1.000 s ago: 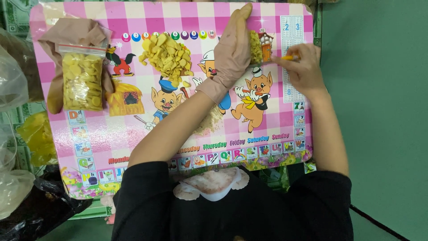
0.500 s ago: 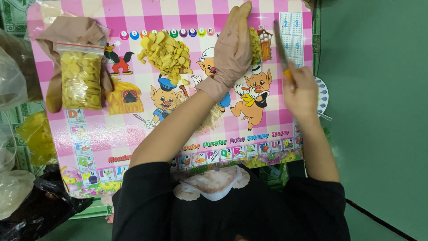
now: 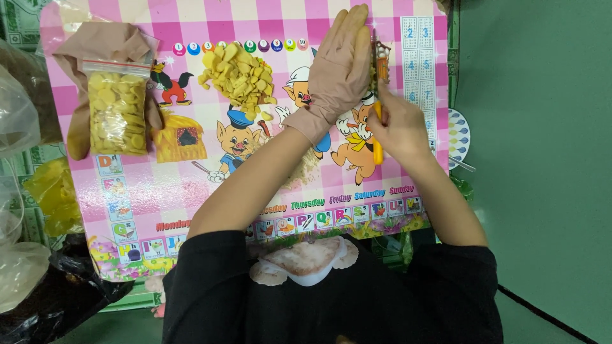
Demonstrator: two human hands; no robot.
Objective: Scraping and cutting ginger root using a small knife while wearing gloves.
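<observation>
My left hand (image 3: 338, 73), in a beige glove, lies flat with fingers together on a pink checked cartoon mat (image 3: 191, 185), pressing down something yellow that is mostly hidden under it. My right hand (image 3: 396, 127) is bare and grips an orange-handled knife (image 3: 378, 95), whose blade runs along the right edge of the gloved hand. A heap of yellow cut pieces (image 3: 237, 73) lies on the mat to the left of the gloved hand. Pale crumbs (image 3: 305, 167) are scattered under my left forearm.
A clear zip bag of yellow round slices (image 3: 116, 113) rests on a beige glove (image 3: 89, 51) at the mat's upper left. Plastic bags (image 3: 19, 114) and a yellow bag (image 3: 54, 194) sit at the left edge. A patterned plate (image 3: 458, 137) peeks out to the right.
My right hand has swung the knife from pointing sideways to standing along the gloved hand's right edge and has moved closer to it. The gloved hand has stayed in place.
</observation>
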